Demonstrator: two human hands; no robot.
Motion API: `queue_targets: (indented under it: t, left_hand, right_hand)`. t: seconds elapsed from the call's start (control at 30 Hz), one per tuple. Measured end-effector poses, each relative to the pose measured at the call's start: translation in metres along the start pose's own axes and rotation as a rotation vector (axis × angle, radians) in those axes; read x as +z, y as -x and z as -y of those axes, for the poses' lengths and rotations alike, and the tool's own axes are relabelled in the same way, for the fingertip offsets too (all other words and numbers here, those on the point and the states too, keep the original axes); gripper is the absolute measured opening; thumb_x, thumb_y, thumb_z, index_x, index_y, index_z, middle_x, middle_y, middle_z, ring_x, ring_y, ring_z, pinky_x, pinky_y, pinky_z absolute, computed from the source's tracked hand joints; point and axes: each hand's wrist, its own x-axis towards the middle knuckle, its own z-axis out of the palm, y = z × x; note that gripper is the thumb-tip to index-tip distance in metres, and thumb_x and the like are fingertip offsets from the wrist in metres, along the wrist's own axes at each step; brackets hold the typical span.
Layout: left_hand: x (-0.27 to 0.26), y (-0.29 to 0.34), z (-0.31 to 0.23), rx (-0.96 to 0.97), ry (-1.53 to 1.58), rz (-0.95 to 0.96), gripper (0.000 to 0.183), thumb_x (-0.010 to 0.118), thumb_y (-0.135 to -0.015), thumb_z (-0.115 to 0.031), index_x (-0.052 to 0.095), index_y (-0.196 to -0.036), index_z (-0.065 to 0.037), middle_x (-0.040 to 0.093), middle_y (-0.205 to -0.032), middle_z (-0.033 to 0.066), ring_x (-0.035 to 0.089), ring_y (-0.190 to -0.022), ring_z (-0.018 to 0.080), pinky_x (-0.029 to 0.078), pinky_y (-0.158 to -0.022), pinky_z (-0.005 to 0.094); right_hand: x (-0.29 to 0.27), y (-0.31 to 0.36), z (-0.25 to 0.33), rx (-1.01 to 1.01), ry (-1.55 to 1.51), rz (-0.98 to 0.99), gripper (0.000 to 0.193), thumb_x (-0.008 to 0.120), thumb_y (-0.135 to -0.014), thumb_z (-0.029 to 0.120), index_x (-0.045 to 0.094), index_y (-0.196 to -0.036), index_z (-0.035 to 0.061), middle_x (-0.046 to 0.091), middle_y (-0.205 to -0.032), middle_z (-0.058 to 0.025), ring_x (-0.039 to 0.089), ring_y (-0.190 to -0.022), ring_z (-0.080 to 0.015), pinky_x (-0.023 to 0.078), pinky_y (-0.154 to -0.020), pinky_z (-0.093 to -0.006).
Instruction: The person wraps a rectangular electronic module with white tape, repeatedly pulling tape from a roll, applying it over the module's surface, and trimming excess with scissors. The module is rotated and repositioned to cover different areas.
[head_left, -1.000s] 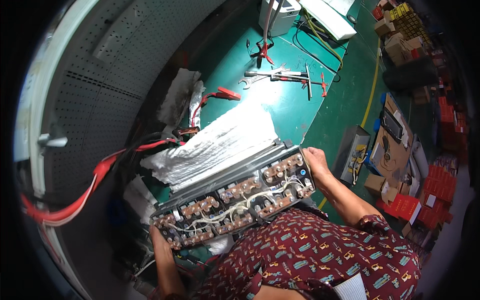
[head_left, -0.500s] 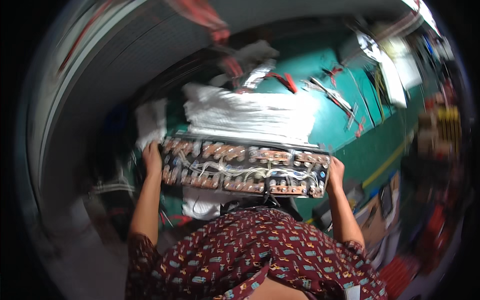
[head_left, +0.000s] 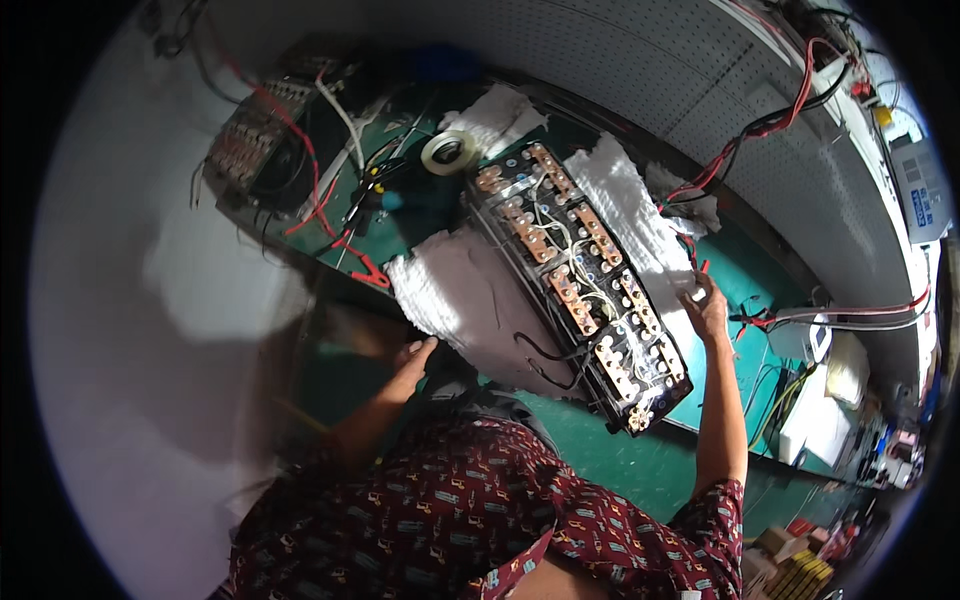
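Note:
A long black battery pack (head_left: 575,275) with copper bars, bolts and white wires on top lies slanted on the bench over white padded cloth (head_left: 640,225). Two black cables hang from its left side. My right hand (head_left: 708,308) is beside the pack's right edge, above the cloth, fingers bent and apart, not gripping the pack. At the bench's front edge my left hand (head_left: 408,368) hovers near a corner of the cloth, away from the pack; its fingers are partly shadowed but look loosely stretched.
A roll of clear tape (head_left: 449,152) sits beyond the pack. Red clamps (head_left: 370,272) with leads lie at the left, near another wired unit (head_left: 265,145). A perforated grey panel (head_left: 690,90) rises behind the bench (head_left: 735,265). A white box-shaped device (head_left: 800,338) stands right.
Half a second ago both hands held the battery pack by its ends in front of me. Now it rests slanted on the cloth, both hands are off it, and my view has turned left.

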Motion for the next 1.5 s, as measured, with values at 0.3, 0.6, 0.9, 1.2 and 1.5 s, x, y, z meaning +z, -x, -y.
queue_targets:
  t: [0.3, 0.6, 0.9, 1.2, 1.5]
  left_hand:
    - [0.032, -0.023, 0.034, -0.012, 0.25, 0.129, 0.038, 0.088, -0.078, -0.033, 0.064, -0.102, -0.017, 0.056, -0.09, -0.0083, 0.049, -0.084, 0.0084, 0.041, -0.076, 0.0368]
    - [0.032, -0.049, 0.043, -0.011, 0.255, 0.221, 0.046, 0.093, -0.074, -0.032, 0.065, -0.106, -0.015, 0.05, -0.083, -0.0071, 0.046, -0.076, 0.0082, 0.042, -0.072, 0.0308]
    - [0.02, 0.037, -0.046, 0.194, 0.285, 0.785, 0.03, 0.072, -0.095, -0.027, 0.066, -0.116, -0.007, 0.069, -0.103, 0.0024, 0.066, -0.098, 0.0127, 0.058, -0.078, 0.0318]
    - [0.071, 0.054, -0.104, 0.592, 0.049, 0.681, 0.023, 0.071, -0.093, -0.024, 0.072, -0.083, -0.003, 0.067, -0.081, -0.0028, 0.059, -0.08, 0.0069, 0.046, -0.074, 0.0275]
    - [0.044, 0.051, -0.084, 0.519, 0.011, 0.667, 0.026, 0.07, -0.093, -0.027, 0.072, -0.091, -0.001, 0.067, -0.088, -0.0022, 0.059, -0.086, 0.008, 0.046, -0.079, 0.0284]
  right_hand:
    - [0.007, -0.047, -0.024, -0.126, 0.226, 0.08, 0.054, 0.088, -0.068, 0.036, 0.069, -0.1, -0.0028, 0.07, -0.09, -0.017, 0.066, -0.081, -0.0292, 0.053, -0.075, -0.0424]
    - [0.012, -0.025, -0.022, -0.187, 0.396, -0.062, 0.046, 0.087, -0.073, 0.033, 0.069, -0.099, -0.0006, 0.073, -0.087, -0.0141, 0.069, -0.08, -0.0302, 0.054, -0.08, -0.0422]
    - [0.013, 0.011, 0.038, -0.043, 0.393, 0.061, 0.035, 0.078, -0.08, 0.025, 0.069, -0.101, -0.002, 0.071, -0.089, -0.0227, 0.068, -0.081, -0.0358, 0.052, -0.075, -0.0459]
    - [0.08, 0.136, 0.195, -0.377, -0.035, -0.302, 0.017, 0.067, -0.091, 0.002, 0.068, -0.107, -0.0009, 0.073, -0.095, -0.0134, 0.069, -0.08, -0.0198, 0.055, -0.077, -0.0316]
    - [0.207, 0.24, 0.132, 0.615, -1.216, -0.393, 0.02, 0.051, -0.1, 0.011, 0.059, -0.117, 0.0041, 0.065, -0.113, -0.0115, 0.065, -0.1, -0.0247, 0.054, -0.09, -0.0413]
